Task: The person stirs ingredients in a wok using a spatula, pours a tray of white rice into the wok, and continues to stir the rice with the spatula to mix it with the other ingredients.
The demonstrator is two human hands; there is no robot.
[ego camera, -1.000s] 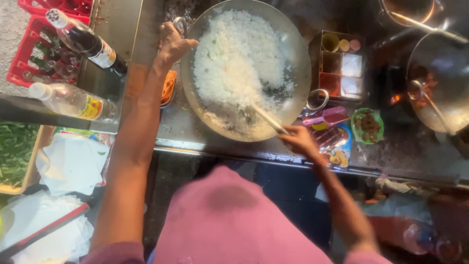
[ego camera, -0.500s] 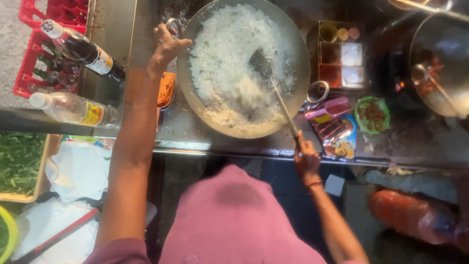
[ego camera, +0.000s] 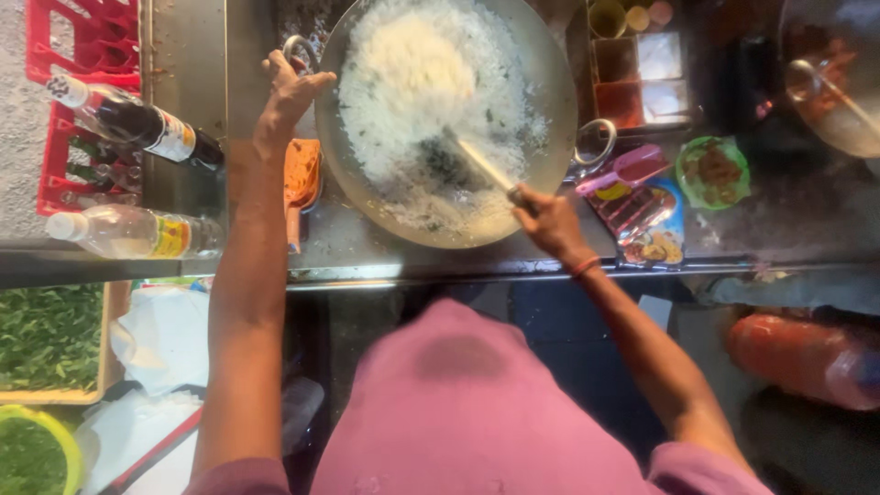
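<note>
Rice (ego camera: 431, 92) mid-stir in wok (ego camera: 550, 137): right hand (ego camera: 548, 220) grasps spatula (ego camera: 477, 163), left hand (ego camera: 289, 96) grips wok's left-rim handle; next likely scrape bare patch, fold rice.

You have one view only, from the camera on your head, so nothing is shared with a second view. It looks almost straight down over your chest onto the counter (ego camera: 367, 243). The wok (ego camera: 559, 110) lies far and central, cut off by the top edge; your left hand (ego camera: 289, 92) and right hand (ego camera: 550, 220) reach up from the near edge. It sits fairly close.
</note>
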